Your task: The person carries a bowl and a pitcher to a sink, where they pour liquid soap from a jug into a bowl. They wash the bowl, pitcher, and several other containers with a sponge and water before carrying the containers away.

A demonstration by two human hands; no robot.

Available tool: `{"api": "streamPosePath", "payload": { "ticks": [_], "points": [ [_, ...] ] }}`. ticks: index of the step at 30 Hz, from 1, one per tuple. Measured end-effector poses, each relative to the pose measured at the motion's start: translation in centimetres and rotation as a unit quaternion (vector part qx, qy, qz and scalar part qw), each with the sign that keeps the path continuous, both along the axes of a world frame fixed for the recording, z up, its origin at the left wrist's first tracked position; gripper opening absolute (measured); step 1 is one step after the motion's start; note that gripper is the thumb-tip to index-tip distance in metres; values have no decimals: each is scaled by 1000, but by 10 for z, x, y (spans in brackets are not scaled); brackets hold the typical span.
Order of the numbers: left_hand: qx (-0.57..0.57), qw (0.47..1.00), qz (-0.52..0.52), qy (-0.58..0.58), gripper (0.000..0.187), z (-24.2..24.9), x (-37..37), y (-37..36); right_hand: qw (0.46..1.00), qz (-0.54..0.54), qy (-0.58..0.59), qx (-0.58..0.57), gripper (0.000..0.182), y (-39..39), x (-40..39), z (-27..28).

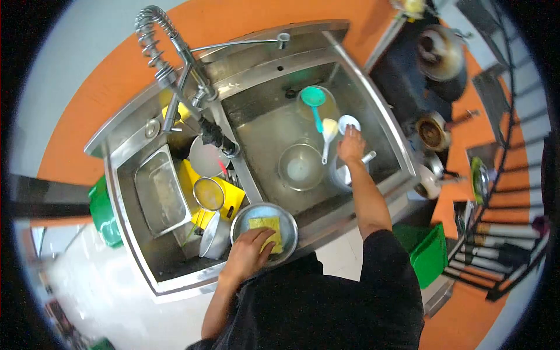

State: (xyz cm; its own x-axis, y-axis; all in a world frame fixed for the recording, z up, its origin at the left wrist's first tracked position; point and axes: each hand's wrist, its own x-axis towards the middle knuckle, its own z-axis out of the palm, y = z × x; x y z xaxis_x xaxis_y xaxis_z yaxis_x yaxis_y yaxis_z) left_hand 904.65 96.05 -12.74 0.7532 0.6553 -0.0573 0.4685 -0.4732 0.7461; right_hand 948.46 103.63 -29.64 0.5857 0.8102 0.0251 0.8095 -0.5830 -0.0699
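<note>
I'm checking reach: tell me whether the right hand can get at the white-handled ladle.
Likely yes: the white-handled ladle lies uncovered just beside the right hand, though that hand is at the small white dish.

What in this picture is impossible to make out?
Head view: middle of the metal bowl, covered by the yellow sponge and left hand.
Head view: whether the right hand grips or just touches the small white dish; the hand hides this.
Head view: right end of the black rack, lost in the dark edge.
</note>
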Motion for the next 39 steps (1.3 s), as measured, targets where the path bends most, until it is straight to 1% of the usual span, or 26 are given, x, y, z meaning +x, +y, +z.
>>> {"api": "streamPosePath", "payload": {
  "ticks": [1, 2, 4, 6, 8, 9, 10, 12, 14, 16, 17, 18, 19, 20, 22, 23, 24, 26, 28, 30, 31, 33, 34, 36, 37, 39],
  "points": [
    [-14, 997, 76, -9, 24, 10, 10, -3, 1000, -25, 9, -8, 65, 16, 10, -13],
    [-19, 996, 90, 8, 24, 12, 16, -4, 999, -11, 25, -16, 65, 30, 25, -37],
    [-17, 977, 211, 29, 22, 13, 21, -7, 985, -87, 110, -100, 59, 52, 44, -81],
    [-27, 956, 292, 27, 18, 15, 27, -14, 991, -49, 90, -89, 54, 50, 37, -106],
    [-37, 933, 356, 31, 16, 21, 40, -19, 970, -17, 101, -222, 46, 58, 37, -109],
    [-35, 932, 359, 32, 16, 20, 46, -19, 970, 4, 97, -223, 36, 63, 41, -123],
    [-34, 928, 371, 32, 16, 22, 50, -20, 970, 6, 98, -222, 36, 66, 42, -122],
    [-32, 921, 387, 30, 15, 22, 62, -22, 941, 81, 164, -283, 32, 70, 41, -123],
    [-16, 923, 381, 44, 15, 25, 73, -20, 960, 90, 159, -213, 31, 71, 58, -158],
    [-3, 921, 387, 33, 15, 27, 78, -21, 947, 240, 189, -97, 29, 65, 77, -164],
    [7, 920, 391, 25, 15, 28, 81, -23, 946, 244, 187, -98, 29, 63, 88, -160],
    [7, 919, 395, 23, 15, 29, 82, -25, 888, 148, 434, -32, 31, 61, 99, -156],
    [9, 916, 400, 24, 15, 30, 82, -26, 760, 39, 648, 33, 34, 58, 106, -149],
    [11, 914, 405, 25, 15, 31, 81, -28, 761, 39, 646, 30, 34, 55, 107, -127],
    [16, 911, 411, 15, 14, 28, 81, -32, 655, -162, 730, 112, 26, 52, 102, -58],
    [18, 912, 410, 11, 14, 27, 81, -32, 607, -188, 759, 143, 24, 54, 110, -63],
    [20, 912, 409, 9, 14, 27, 82, -33, 608, -186, 758, 141, 24, 57, 112, -59],
    [23, 912, 410, -3, 13, 25, 85, -31, 509, -210, 820, 156, 21, 57, 110, -53],
    [26, 917, 396, -34, 12, 26, 94, -27, 513, -219, 819, 132, 22, 56, 90, -38],
    [27, 918, 393, -47, 13, 21, 100, -21, 475, -190, 847, 148, 22, 59, 61, -34],
    [-15, 906, 416, -77, 13, 16, 103, -18, 502, -161, 834, 164, 24, 53, 35, -17],
    [-107, 878, 446, -136, 18, 3, 106, -12, 563, 12, 811, 162, 24, 44, -5, -17],
    [-110, 878, 446, -137, 18, 1, 107, -9, 634, 101, 752, 152, 24, 35, -35, 12],
    [-147, 866, 445, -178, 23, 2, 121, 0, 714, 259, 635, 143, 25, 24, -78, 22],
    [-155, 879, 424, -154, 27, 1, 122, 2, 720, 288, 621, 118, 25, 16, -95, 32],
    [-157, 883, 410, -165, 26, 1, 127, 2, 762, 378, 506, 138, 24, 11, -115, 28]
  ]
}}
